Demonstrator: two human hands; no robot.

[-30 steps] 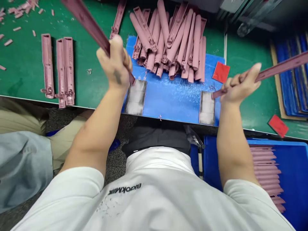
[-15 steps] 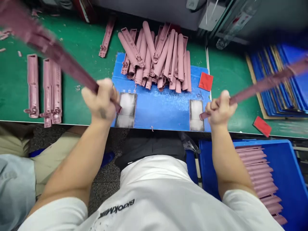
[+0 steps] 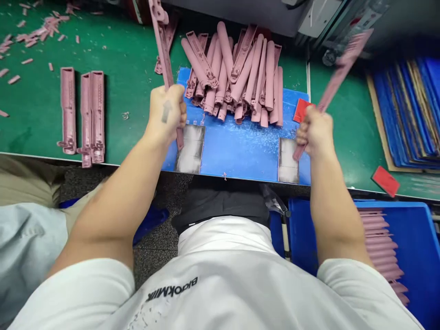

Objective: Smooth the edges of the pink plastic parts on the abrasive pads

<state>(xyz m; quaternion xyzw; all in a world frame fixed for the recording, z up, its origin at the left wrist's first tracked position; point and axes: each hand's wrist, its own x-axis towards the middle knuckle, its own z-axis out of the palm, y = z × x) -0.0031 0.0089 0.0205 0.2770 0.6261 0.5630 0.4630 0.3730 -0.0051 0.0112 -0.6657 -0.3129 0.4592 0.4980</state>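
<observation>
My left hand (image 3: pixel 167 112) is wrapped round a long pink plastic part (image 3: pixel 161 46), which stands nearly upright with its lower end over a grey-white pad (image 3: pixel 190 149). In my right hand (image 3: pixel 315 130) is another long pink part (image 3: pixel 345 66), slanting up to the right and slightly blurred; its lower end is over a second grey-white pad (image 3: pixel 288 160). Between and beyond the hands, a heap of pink parts (image 3: pixel 237 73) lies on a blue sheet (image 3: pixel 240 151). Both hands are closed.
Three pink parts (image 3: pixel 68 110) lie at left, near small pink scraps (image 3: pixel 48 27). Red pieces (image 3: pixel 385 181) and stacked blue sheets (image 3: pixel 407 114) are at right. Below the table edge, a blue bin (image 3: pixel 417 238) holds more pink parts. Another person's sleeve (image 3: pixel 32 247) shows at lower left.
Both held parts have swung more upright. My left hand's part no longer slants far to the left, and my right hand's part points more steeply upward. The camera view has shifted slightly left.
</observation>
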